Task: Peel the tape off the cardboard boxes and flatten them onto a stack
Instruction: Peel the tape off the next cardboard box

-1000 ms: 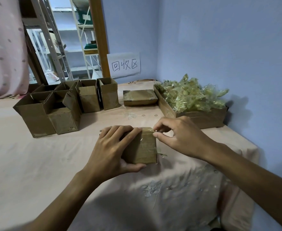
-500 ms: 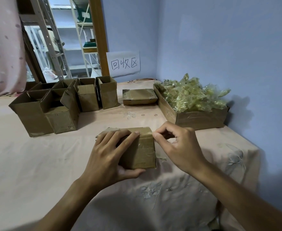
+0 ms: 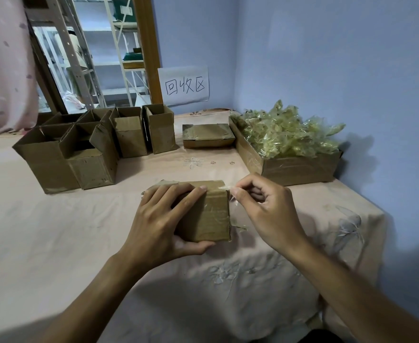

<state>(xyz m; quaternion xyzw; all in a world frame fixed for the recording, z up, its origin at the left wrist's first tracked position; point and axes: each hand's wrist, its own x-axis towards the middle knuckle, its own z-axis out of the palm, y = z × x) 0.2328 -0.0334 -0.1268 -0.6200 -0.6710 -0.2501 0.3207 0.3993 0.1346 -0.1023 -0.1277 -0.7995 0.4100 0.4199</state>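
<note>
Pinching now: fingers (image 3: 238, 193) of the right hand (image 3: 270, 214) nip a clear tape strip (image 3: 224, 187) at the top right edge of the small brown cardboard box (image 3: 209, 214). The left hand (image 3: 162, 219) grips that box, front-centre on the pink-clothed tabletop (image 3: 55, 231).

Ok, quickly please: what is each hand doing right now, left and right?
Left hand: closed around the small box, holding it.
Right hand: closed, pinching the loose end of the tape at the box's top corner.
</note>
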